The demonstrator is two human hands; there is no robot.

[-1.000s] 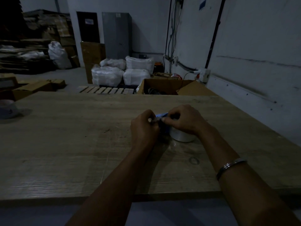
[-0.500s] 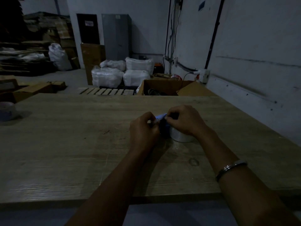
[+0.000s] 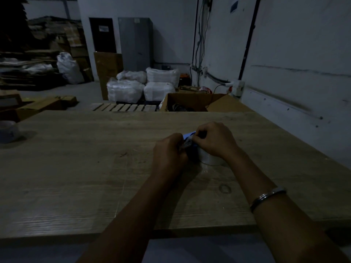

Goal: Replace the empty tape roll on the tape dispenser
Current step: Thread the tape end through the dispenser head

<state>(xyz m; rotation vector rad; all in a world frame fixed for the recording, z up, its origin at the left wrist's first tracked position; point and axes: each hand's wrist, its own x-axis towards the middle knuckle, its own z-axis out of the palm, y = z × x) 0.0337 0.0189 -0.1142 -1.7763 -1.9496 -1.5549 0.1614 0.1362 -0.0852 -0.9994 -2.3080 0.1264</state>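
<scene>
Item, centre of frame, on the wooden table: clear tape roll seated against blue tape dispenser. Left hand and right hand, grip pinching at the dispenser head; judged threading, replacement nearly complete. Far left edge: another tape roll, apart.

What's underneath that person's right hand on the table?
A clear tape roll on the wooden table shows below the right hand, beside a blue tape dispenser. The hands cover most of the dispenser.

Matt, grainy pale wooden tabletop, glossy clear plastic tape roll, shiny silver metal bangle, blue plastic dispenser.
</scene>
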